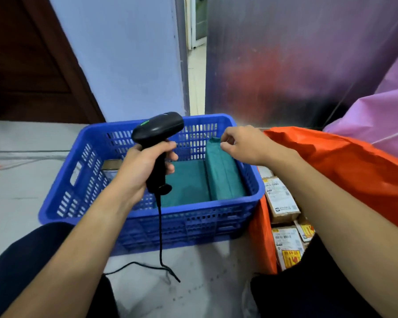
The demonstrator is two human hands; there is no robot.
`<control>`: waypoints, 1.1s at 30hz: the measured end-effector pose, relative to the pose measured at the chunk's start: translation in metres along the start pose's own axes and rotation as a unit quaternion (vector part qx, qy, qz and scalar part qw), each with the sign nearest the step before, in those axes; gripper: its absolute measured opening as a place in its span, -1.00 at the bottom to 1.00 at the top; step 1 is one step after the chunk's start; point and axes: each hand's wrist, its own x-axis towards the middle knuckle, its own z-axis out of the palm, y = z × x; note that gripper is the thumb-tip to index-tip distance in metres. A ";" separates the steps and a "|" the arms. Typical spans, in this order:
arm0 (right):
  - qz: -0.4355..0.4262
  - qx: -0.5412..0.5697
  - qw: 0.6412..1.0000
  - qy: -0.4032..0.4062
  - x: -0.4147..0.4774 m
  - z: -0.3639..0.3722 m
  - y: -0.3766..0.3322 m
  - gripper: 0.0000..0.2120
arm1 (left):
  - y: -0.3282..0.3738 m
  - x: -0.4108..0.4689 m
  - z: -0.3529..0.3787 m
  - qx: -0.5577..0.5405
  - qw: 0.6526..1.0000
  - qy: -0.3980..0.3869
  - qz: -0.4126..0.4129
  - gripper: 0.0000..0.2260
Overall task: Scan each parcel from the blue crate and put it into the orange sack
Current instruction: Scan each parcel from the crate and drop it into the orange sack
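**op:** grip status?

**eng:** Your left hand [145, 166] is wrapped round the handle of the scanner [157, 138]. Handle is roughly upright, head points away from you and a bit right, over the blue crate [147, 214]. The cable [160, 237] drops from the butt across the crate's near rim to the floor [21, 175].

**op:** right side?

**eng:** Your right hand [241, 143] has its fingers curled at the far top end of the teal parcel [223, 173]. Thumb and fingertips are right at that corner. Can't tell whether they're actually pinching it or only touching.

**op:** parcel orientation?

**eng:** It stands on its long edge, tilted toward the crate's right wall. Long axis runs near-to-far along that wall, near end by the near-right corner, far end under your fingers.

**op:** what else is in the crate?

**eng:** A second teal parcel [186, 182] lies flat on the crate floor, just left of the standing one and touching it. A brown box [112, 165] is at the left wall, mostly hidden behind your left wrist.

**op:** sack?

**eng:** The orange sack [354, 171] is against the crate's right side, mouth open. Labelled cardboard parcels [280, 198] are inside, under your right forearm.
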 end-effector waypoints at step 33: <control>-0.103 0.003 0.973 -0.208 0.148 0.189 -0.182 -0.81 | 0.064 -0.016 -0.213 0.029 0.981 0.194 0.000 -0.90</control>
